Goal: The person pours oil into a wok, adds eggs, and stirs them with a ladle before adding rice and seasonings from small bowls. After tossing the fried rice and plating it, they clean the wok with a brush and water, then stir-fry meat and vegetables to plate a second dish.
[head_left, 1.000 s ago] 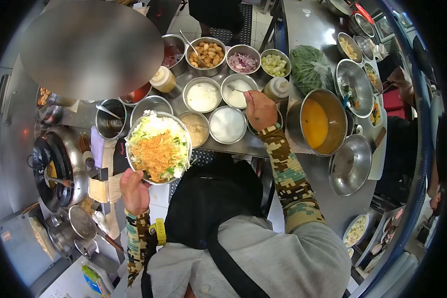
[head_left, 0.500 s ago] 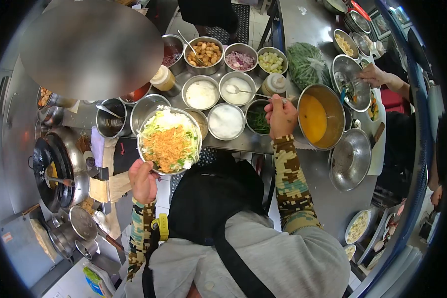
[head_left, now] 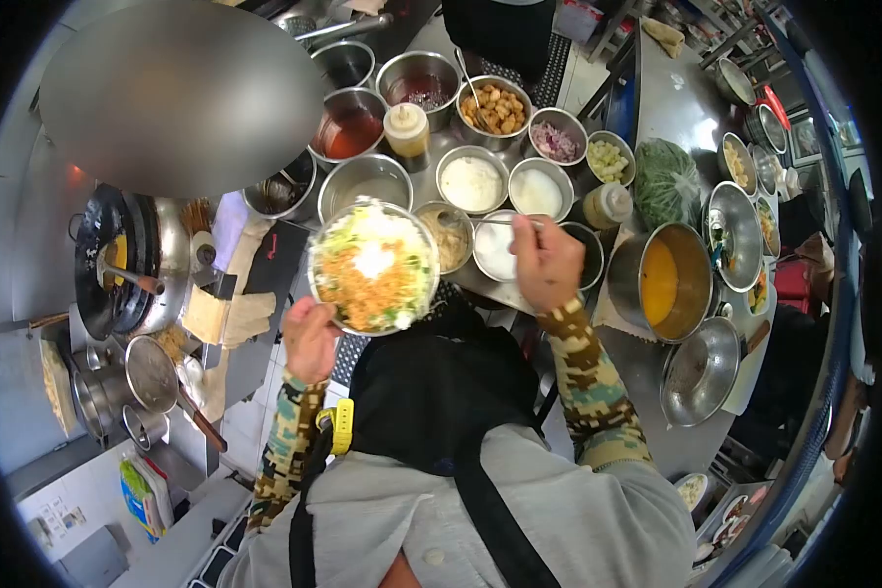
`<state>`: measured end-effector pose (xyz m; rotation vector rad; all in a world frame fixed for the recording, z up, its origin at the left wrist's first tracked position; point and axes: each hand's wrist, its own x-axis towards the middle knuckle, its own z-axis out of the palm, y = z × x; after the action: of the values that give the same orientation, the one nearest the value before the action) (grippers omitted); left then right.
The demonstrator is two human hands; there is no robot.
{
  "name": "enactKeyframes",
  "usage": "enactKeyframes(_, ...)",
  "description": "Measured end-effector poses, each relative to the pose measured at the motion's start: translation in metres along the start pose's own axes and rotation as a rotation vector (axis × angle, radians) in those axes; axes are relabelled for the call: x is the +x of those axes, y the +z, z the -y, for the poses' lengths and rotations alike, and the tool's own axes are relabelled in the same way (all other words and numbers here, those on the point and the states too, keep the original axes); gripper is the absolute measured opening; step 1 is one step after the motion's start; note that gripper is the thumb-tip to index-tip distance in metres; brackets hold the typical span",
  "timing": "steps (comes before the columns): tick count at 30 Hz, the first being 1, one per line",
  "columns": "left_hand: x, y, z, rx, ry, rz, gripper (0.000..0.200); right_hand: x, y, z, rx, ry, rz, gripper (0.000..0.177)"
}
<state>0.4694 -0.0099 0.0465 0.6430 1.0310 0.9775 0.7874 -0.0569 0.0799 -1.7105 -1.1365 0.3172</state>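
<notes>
My left hand (head_left: 311, 340) grips the near left rim of a metal bowl (head_left: 373, 265) heaped with white, green and orange-brown shredded food. My right hand (head_left: 549, 265) is closed round the handle of a metal spoon (head_left: 501, 221), which points left over the containers. The spoon's head is near a container of pale brown stuff (head_left: 445, 238). Just left of my right hand stands a container of white powder (head_left: 495, 251). Behind it are two more containers with white contents (head_left: 472, 183) (head_left: 539, 192).
At the right are a pot of orange liquid (head_left: 661, 284), an empty metal bowl (head_left: 700, 370) and a bag of greens (head_left: 666, 176). A squeeze bottle (head_left: 407, 129) stands behind the held bowl. A wok (head_left: 113, 260) is at the far left.
The view has turned, shifting the counter. My right hand and the spoon have moved from the rear white container toward the pale brown one. My left hand still holds the bowl.
</notes>
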Motion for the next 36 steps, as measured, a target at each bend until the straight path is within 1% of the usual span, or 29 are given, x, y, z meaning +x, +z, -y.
enactKeyframes(1, -0.007, -0.007, -0.006, 0.000, 0.019, -0.023, 0.004, -0.004, 0.013, -0.012, -0.039, -0.037, 0.061, 0.021)
enactKeyframes(4, -0.025, -0.036, -0.022, 0.048, 0.069, -0.073, 0.005, -0.010, 0.045, -0.032, -0.104, -0.095, 0.096, 0.022)
enactKeyframes(7, -0.036, -0.062, -0.027, 0.031, 0.098, -0.131, 0.006, -0.013, 0.059, -0.039, -0.117, -0.091, 0.149, 0.022)
enactKeyframes(11, -0.047, -0.070, -0.028, 0.012, 0.115, -0.232, 0.003, -0.017, 0.068, -0.042, -0.075, -0.085, 0.127, 0.022)
enactKeyframes(14, -0.047, -0.079, -0.018, -0.005, 0.118, -0.253, 0.003, -0.020, 0.067, -0.044, -0.002, 0.004, 0.170, 0.022)
enactKeyframes(17, -0.041, -0.108, 0.004, -0.041, 0.108, -0.195, 0.004, -0.024, 0.066, -0.042, 0.011, 0.002, 0.167, 0.022)
enactKeyframes(20, -0.038, -0.094, 0.011, -0.024, 0.089, -0.212, 0.002, -0.029, 0.062, -0.037, 0.019, 0.044, 0.161, 0.023)
enactKeyframes(23, -0.035, -0.080, 0.017, -0.027, 0.082, -0.222, 0.002, -0.034, 0.058, -0.029, 0.145, 0.187, 0.145, 0.026)
enactKeyframes(26, -0.031, -0.080, 0.032, -0.019, 0.067, -0.215, 0.006, -0.038, 0.053, -0.045, 0.272, 0.490, 0.142, 0.027)
enactKeyframes(29, -0.028, -0.078, 0.042, -0.015, 0.071, -0.199, 0.008, -0.034, 0.032, -0.035, 0.477, 0.704, 0.123, 0.026)
enactKeyframes(30, -0.028, -0.077, 0.044, -0.013, 0.054, -0.207, 0.007, -0.034, 0.026, -0.029, 0.537, 0.686, 0.100, 0.026)
enactKeyframes(31, -0.027, -0.075, 0.045, -0.013, 0.047, -0.195, 0.007, -0.034, 0.020, -0.017, 0.531, 0.647, 0.121, 0.025)
enactKeyframes(34, -0.027, -0.073, 0.047, -0.019, 0.026, -0.155, 0.005, -0.029, 0.003, 0.036, 0.507, 0.509, 0.230, 0.024)
enactKeyframes(36, -0.027, -0.067, 0.047, -0.058, 0.001, -0.127, 0.005, -0.027, 0.008, 0.052, 0.222, 0.173, 0.157, 0.023)
